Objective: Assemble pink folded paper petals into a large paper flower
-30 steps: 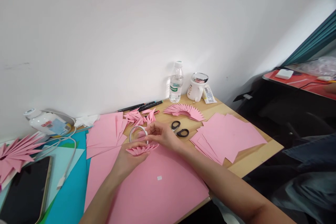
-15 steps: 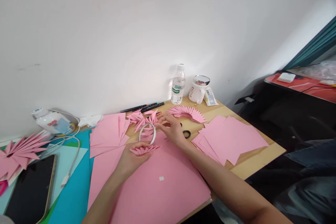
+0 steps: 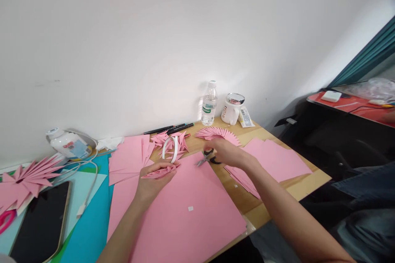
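Head: left hand [image 3: 152,184] holds one pleated bundle [image 3: 158,172]; right hand [image 3: 227,153], grip unclear, meets one pair of scissors [image 3: 203,160].

Left hand [image 3: 151,183]: closed in a pinch, roughly in line with left forearm [image 3: 123,228], which is bare and slants up rightward from the lower edge. Right hand [image 3: 226,152]: back upward, fingers [image 3: 212,144] directed leftward, tips blurred; grip unclear. Right forearm [image 3: 284,201] bare, reaching in from lower right. Hands apart, right farther forward.
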The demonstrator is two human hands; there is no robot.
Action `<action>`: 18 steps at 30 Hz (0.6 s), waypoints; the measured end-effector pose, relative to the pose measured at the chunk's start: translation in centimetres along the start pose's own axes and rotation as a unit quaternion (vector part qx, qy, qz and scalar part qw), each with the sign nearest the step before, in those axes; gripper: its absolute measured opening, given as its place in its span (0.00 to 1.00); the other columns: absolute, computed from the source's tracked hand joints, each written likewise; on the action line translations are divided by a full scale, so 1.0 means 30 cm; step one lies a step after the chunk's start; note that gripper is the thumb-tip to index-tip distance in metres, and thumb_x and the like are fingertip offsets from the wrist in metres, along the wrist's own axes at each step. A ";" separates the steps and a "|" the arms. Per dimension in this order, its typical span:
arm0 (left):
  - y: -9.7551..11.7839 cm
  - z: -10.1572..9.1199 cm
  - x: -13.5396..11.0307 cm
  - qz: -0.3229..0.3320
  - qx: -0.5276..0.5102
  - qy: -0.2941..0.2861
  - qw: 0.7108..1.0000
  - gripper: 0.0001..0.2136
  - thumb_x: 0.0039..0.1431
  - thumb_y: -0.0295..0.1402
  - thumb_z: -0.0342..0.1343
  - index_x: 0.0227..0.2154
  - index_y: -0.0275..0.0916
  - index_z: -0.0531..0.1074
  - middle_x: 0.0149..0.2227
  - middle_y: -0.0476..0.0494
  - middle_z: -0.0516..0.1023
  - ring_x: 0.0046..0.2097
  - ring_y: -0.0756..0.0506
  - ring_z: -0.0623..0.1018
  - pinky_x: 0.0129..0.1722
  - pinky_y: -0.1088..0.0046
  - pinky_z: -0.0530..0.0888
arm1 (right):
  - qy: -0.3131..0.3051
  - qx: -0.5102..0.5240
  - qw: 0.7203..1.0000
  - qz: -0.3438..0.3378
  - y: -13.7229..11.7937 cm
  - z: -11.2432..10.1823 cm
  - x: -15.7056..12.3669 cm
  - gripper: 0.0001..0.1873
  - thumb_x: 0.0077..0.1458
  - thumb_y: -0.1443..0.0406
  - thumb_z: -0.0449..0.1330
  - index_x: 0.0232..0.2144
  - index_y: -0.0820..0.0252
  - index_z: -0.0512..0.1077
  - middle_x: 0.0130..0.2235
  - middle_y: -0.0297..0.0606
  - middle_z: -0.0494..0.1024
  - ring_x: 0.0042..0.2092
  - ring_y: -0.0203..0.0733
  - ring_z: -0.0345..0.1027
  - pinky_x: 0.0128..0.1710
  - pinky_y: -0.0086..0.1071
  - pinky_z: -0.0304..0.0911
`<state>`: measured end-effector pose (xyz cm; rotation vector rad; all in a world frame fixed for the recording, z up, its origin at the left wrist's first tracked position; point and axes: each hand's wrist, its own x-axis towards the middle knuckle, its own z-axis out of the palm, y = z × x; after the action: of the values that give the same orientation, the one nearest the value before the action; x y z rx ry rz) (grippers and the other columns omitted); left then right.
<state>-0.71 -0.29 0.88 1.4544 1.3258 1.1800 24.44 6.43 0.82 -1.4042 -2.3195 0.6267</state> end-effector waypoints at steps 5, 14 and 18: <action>0.014 0.003 -0.010 0.020 -0.034 -0.033 0.999 0.05 0.42 0.31 0.63 0.25 0.39 0.77 0.36 0.42 0.81 0.41 0.40 0.79 0.40 0.65 0.76 | -0.058 -0.179 0.981 -0.041 -0.011 0.029 -0.042 0.23 0.48 0.82 0.51 0.43 0.60 0.70 0.41 0.45 0.73 0.45 0.45 0.65 0.36 0.30 0.57; -0.012 -0.004 -0.005 0.014 -0.083 -0.020 0.996 0.05 0.41 0.32 0.65 0.21 0.39 0.74 0.32 0.42 0.80 0.41 0.39 0.78 0.41 0.62 0.74 | 0.017 -0.119 0.987 -0.103 0.058 0.036 -0.023 0.16 0.52 0.75 0.53 0.42 0.58 0.71 0.38 0.42 0.75 0.43 0.45 0.66 0.41 0.36 0.60; -0.048 -0.014 0.012 0.042 -0.094 0.005 0.995 0.08 0.41 0.33 0.65 0.17 0.40 0.71 0.27 0.44 0.76 0.37 0.42 0.77 0.40 0.62 0.73 | 0.079 0.054 0.991 -0.090 0.042 -0.001 -0.036 0.19 0.55 0.71 0.51 0.48 0.55 0.67 0.41 0.39 0.74 0.43 0.41 0.68 0.43 0.36 0.64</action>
<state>-1.44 0.21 -0.38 1.3809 1.1367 1.3305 25.87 5.98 0.09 -1.1394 -2.2199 0.5565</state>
